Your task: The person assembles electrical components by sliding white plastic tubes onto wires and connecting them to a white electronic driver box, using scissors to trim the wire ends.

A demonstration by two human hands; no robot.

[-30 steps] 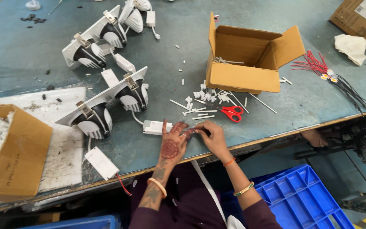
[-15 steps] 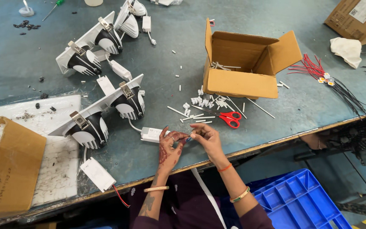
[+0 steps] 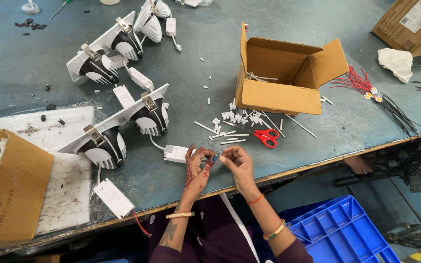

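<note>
Hands together at bench edge, left hand (image 3: 197, 168) and right hand (image 3: 235, 163) pinching small blue connector (image 3: 215, 157); next likely steady fingertip seating.

Red-handled scissors (image 3: 260, 135); brown cardboard box (image 3: 282, 77); blue crate (image 3: 339, 233); blk/white lamps (image 3: 123, 126); teal table (image 3: 210, 63).

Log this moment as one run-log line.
left hand and right hand: pinching small blue part together | red scissors: on bench, untouched | open carton: behind

Both hands, left hand (image 3: 197, 168) and right hand (image 3: 236, 164), have lifted slightly toward 12 o'clock, now pinching a small blue connector (image 3: 215, 157).
</note>
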